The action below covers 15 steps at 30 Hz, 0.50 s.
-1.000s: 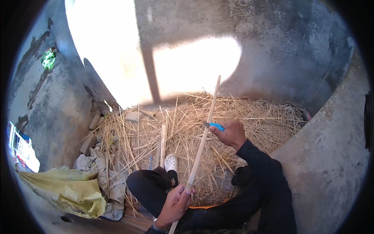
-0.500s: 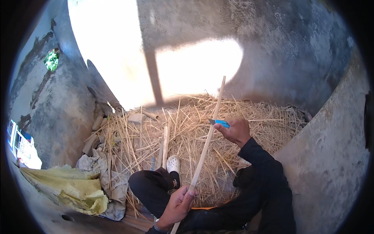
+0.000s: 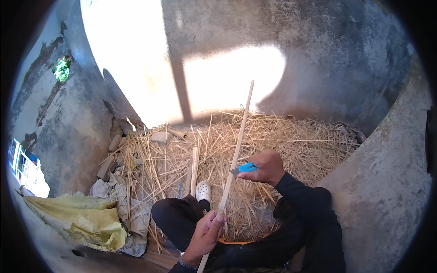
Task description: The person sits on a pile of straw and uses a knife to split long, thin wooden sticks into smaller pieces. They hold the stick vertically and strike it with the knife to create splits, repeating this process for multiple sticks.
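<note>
A long, thin, pale strip of wood or bamboo (image 3: pixel 241 129) slants up from my lap, its far end reaching above the straw. My left hand (image 3: pixel 207 236) is closed around its lower part, thumb on top. In my right hand (image 3: pixel 265 167) is a blue utility knife (image 3: pixel 248 168), gripped with the fingers wrapped round its handle. The dark blade lies against the strip's right edge, about midway along, or very close to it. Most of the knife's handle is hidden in my palm.
Loose straw or shavings (image 3: pixel 300 145) cover the floor ahead. Upright pale strips (image 3: pixel 194 166) stand near my white clog (image 3: pixel 203 191). A torn yellow sack (image 3: pixel 82 218) lies at left. Concrete walls (image 3: pixel 337 59) rise ahead and at both sides.
My right hand has drawn the knife down and toward me along the strip. The strip's far end has swung a little to the left; my left hand keeps its hold.
</note>
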Each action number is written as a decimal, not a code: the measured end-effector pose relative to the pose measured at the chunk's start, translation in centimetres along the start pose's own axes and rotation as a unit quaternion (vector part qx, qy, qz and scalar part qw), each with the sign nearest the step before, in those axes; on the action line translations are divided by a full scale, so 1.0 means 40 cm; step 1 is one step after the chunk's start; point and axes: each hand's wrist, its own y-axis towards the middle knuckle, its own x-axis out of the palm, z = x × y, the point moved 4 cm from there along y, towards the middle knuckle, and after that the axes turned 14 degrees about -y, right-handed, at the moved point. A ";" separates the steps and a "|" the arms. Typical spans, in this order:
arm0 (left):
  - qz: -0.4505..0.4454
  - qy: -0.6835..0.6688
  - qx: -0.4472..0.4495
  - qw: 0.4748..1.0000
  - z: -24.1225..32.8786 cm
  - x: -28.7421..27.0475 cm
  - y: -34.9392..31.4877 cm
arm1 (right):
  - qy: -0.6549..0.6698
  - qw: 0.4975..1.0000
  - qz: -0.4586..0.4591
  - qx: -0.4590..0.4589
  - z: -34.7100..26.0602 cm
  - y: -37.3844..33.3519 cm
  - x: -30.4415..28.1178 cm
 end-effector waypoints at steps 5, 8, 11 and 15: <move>-0.006 0.000 -0.002 1.000 -0.008 -0.005 0.000 | -0.017 0.998 0.032 0.053 0.056 0.009 0.008; -0.010 0.000 -0.009 1.000 -0.013 -0.007 -0.003 | -0.037 0.998 0.033 0.041 0.060 0.011 0.011; -0.018 0.006 -0.036 0.999 -0.019 0.003 -0.019 | -0.067 0.986 -0.001 0.152 0.123 0.018 0.029; -0.059 -0.020 -0.061 0.996 -0.061 0.012 -0.055 | -0.135 0.961 -0.024 0.242 0.309 0.015 0.043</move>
